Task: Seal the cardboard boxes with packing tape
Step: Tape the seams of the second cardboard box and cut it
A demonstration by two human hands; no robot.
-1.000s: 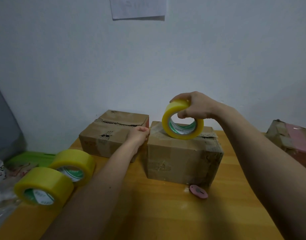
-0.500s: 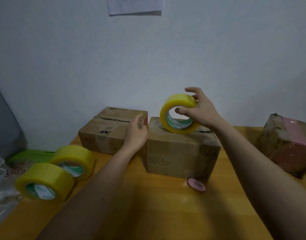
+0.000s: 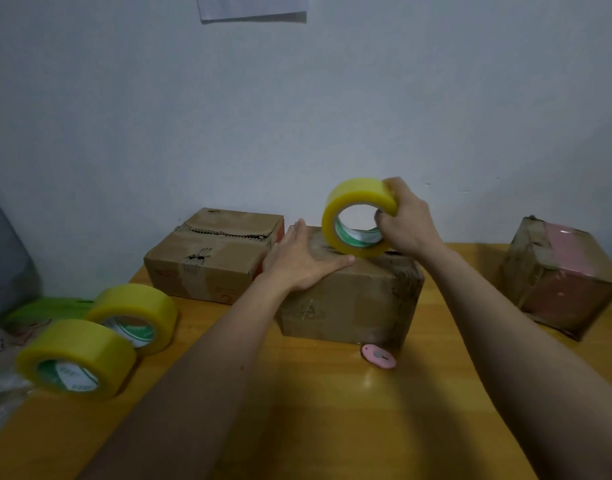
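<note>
Because a blade will probably be needed once a strip is laid, a pink cutter (image 3: 379,356) is kept on the counter (image 3: 332,410) just before the middle box (image 3: 349,299). Two spare rolls (image 3: 100,341) are left aside. On this box the left hand (image 3: 297,261) is pressed flat, fingers straight, seemingly to steady it. Farther back, the tape roll (image 3: 358,216) is stood on edge upon the box top, its rim enclosed by the curled grip of the right hand (image 3: 406,220).
</note>
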